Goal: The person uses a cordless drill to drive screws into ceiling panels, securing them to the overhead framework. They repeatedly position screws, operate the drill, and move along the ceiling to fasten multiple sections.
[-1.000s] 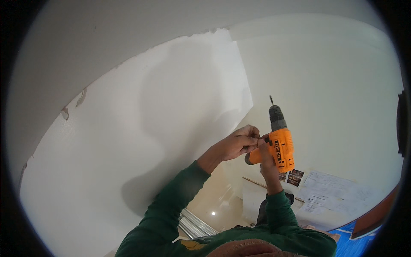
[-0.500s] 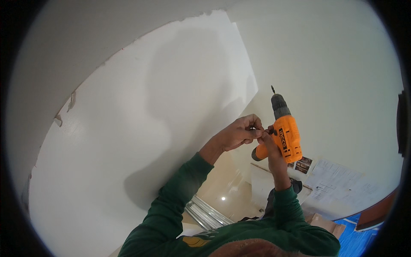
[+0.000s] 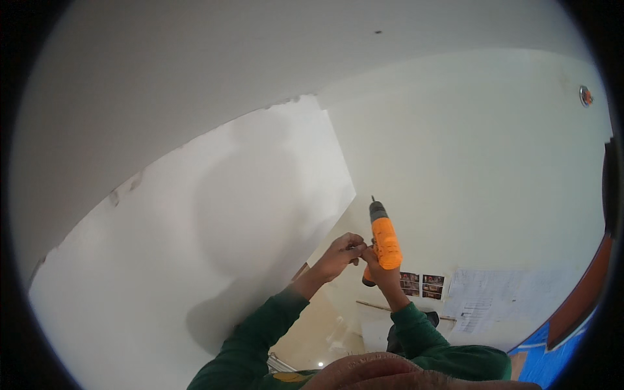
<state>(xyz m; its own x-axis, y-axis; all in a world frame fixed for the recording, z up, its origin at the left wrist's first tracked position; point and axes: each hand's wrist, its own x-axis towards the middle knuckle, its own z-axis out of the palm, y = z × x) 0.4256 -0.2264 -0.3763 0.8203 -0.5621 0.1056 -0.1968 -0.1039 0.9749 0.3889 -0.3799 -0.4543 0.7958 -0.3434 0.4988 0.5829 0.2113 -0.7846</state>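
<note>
The right hand [image 3: 378, 272] clamps its fingers on the orange drill [image 3: 383, 239], bit pointing to twelve o'clock — the left hand [image 3: 343, 252], at nine o'clock, pinches something small, steadying it.

Even, soft, fairly bright light; no hard glare on wall or ceiling. A broad soft shadow lies on the white panel [image 3: 195, 260], rounded patch near its middle, darker patch low by the green sleeve [image 3: 260, 331]. Small bright glint on the floor [image 3: 320, 364] at bottom centre. Strong fisheye bend: panel edges curve, black rim rings the frame. Orange drill [image 3: 383, 240] fairly sharp; papers on the wall [image 3: 484, 299] soft, unreadable. Corners dark.
</note>
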